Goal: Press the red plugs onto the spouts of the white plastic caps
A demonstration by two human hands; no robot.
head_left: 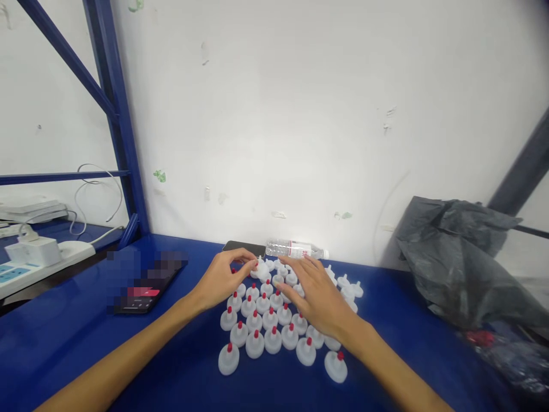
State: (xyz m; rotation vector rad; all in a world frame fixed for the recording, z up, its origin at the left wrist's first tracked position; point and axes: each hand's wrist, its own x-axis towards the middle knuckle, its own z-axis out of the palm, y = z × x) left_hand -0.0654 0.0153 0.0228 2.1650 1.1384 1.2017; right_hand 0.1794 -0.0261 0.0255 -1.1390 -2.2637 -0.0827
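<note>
Many white, round plastic nozzle caps stand upright on the blue table, most with small red tips, such as the nozzle cap [229, 359] at the front left. My left hand [226, 278] is at the back left of the group. Its thumb and index finger are pinched at a small red tip [256, 265] among whitish caps; the fingers partly hide it. Over the right part of the group, my right hand [316, 293] has its fingers stretched and thumb apart, covering several caps. Beyond it lie untipped white caps [344, 281].
A clear plastic bottle [295, 249] lies along the wall beside a dark phone [244, 248]. Another phone [150, 286] is at the left. A grey plastic bag [458, 257] occupies the right side. A white power strip [43, 263] sits beyond the blue frame post [122, 126].
</note>
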